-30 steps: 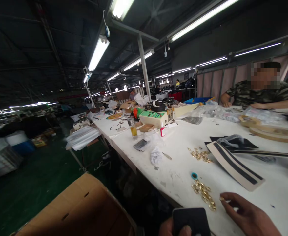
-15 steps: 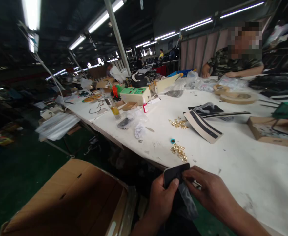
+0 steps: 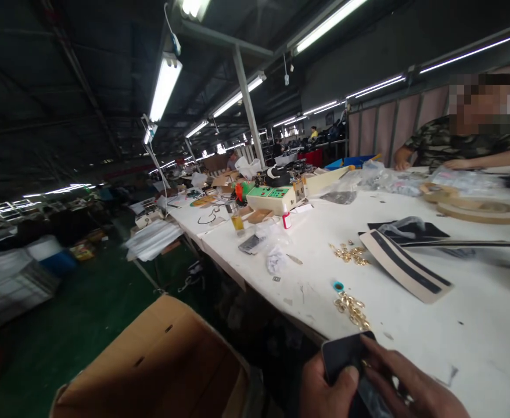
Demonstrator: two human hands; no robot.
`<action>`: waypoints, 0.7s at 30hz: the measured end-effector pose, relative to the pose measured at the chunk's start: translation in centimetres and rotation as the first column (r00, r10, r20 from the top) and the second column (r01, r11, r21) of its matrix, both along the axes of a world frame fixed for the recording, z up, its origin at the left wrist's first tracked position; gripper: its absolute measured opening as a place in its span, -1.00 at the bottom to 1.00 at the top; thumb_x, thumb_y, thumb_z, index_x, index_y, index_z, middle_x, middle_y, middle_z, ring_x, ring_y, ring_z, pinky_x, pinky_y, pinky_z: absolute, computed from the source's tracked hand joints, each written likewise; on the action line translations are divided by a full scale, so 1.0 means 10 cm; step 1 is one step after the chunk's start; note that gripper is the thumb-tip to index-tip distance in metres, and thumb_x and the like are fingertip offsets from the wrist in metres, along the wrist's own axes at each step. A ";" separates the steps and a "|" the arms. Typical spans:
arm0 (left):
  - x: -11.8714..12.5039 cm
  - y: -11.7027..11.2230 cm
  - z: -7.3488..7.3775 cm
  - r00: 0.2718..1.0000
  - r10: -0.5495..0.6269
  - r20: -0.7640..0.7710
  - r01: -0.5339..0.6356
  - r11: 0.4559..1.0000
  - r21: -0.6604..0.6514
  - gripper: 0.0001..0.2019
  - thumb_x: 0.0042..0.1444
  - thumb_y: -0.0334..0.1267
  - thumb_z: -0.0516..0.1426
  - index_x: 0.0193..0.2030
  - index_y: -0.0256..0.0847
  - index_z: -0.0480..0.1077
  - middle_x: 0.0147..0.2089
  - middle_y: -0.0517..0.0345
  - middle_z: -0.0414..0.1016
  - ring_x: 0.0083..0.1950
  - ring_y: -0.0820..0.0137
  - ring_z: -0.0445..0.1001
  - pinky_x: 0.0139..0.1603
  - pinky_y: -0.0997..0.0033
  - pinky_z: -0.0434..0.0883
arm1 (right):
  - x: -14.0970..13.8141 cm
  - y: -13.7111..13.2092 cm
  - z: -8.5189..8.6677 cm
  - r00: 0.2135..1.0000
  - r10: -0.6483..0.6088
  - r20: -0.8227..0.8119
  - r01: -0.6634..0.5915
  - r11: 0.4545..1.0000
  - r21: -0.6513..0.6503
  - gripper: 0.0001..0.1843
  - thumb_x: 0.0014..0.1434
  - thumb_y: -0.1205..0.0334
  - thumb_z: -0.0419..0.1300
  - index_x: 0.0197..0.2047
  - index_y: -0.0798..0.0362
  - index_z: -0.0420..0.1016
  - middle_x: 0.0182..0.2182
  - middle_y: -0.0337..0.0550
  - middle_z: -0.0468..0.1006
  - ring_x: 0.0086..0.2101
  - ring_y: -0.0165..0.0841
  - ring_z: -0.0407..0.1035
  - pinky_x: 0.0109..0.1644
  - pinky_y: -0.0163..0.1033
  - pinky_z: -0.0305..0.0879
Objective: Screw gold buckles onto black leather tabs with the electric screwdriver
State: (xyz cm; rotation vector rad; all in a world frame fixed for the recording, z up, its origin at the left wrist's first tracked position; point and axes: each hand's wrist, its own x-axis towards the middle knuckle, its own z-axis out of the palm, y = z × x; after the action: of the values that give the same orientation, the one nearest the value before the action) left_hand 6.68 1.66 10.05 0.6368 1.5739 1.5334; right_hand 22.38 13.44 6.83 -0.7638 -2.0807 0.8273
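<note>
My left hand (image 3: 327, 390) grips a flat black piece (image 3: 341, 352) with rounded corners and a pale edge, its thumb lying across the face. At the piece's right side, my right hand (image 3: 416, 383) is closed, with its fingertips against that edge. A small gold-coloured metal fitting (image 3: 365, 364) glints at those fingertips; its exact shape is too small to tell. Clear plastic film (image 3: 376, 397) hangs below the piece. Just beyond my hands, a pile of gold-coloured fittings (image 3: 351, 309) lies on the white table (image 3: 416, 334), beside a small teal ring-shaped item (image 3: 338, 286).
An open cardboard box (image 3: 163, 354) stands at lower left. Beige strips with black bands (image 3: 405, 264), another gold pile (image 3: 349, 254) and tape rolls (image 3: 484, 208) lie on the table. Behind them is a green-panelled machine (image 3: 276, 197). A person in a camouflage top (image 3: 438, 142) sits across the table.
My view has turned left and up, so the table and hands appear farther right and lower. Both hands stay at the black piece, the right fingers still at its edge.
</note>
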 end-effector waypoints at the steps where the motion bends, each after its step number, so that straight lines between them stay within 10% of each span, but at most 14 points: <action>1: 0.01 -0.01 0.06 1.000 -0.019 0.006 0.019 1.000 0.011 -0.37 0.04 0.10 0.40 0.12 -0.34 0.60 -0.01 -0.07 0.72 0.04 0.01 0.63 0.08 0.19 0.53 | 0.00 -0.04 0.05 0.997 -0.064 -0.033 0.064 0.998 0.008 -0.56 0.24 -0.17 0.33 0.12 -0.22 0.69 -0.17 -0.15 0.77 -0.31 -0.13 0.70 -0.29 -0.27 0.68; 9: 0.08 0.05 0.35 0.997 -0.068 -0.037 0.072 0.990 0.125 -0.67 0.16 -0.07 0.34 -0.11 -0.33 0.64 -0.17 0.02 0.71 -0.14 0.20 0.59 -0.07 0.31 0.49 | -0.01 -0.30 0.60 0.992 -0.021 -0.122 0.031 0.997 0.077 -0.89 0.39 0.19 0.26 -0.17 -0.07 0.64 -0.22 -0.18 0.69 -0.26 -0.31 0.61 -0.21 -0.28 0.54; 21: 0.11 0.01 0.41 0.949 -0.093 -0.303 0.132 0.985 0.111 -0.83 0.27 -0.21 0.24 -0.14 -0.25 0.60 -0.22 0.09 0.67 -0.16 0.25 0.61 -0.09 0.36 0.52 | 0.05 -0.39 0.59 0.985 -0.157 -0.065 0.148 0.981 -0.122 -0.82 0.32 0.16 0.33 -0.02 -0.05 0.57 -0.34 -0.27 0.62 -0.37 -0.37 0.45 -0.26 -0.27 0.44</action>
State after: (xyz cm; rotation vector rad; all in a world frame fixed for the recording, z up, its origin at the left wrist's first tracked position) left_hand 7.75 1.80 14.13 1.0546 1.6319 1.5150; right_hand 22.86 9.52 12.74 -0.9294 -1.8945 0.8843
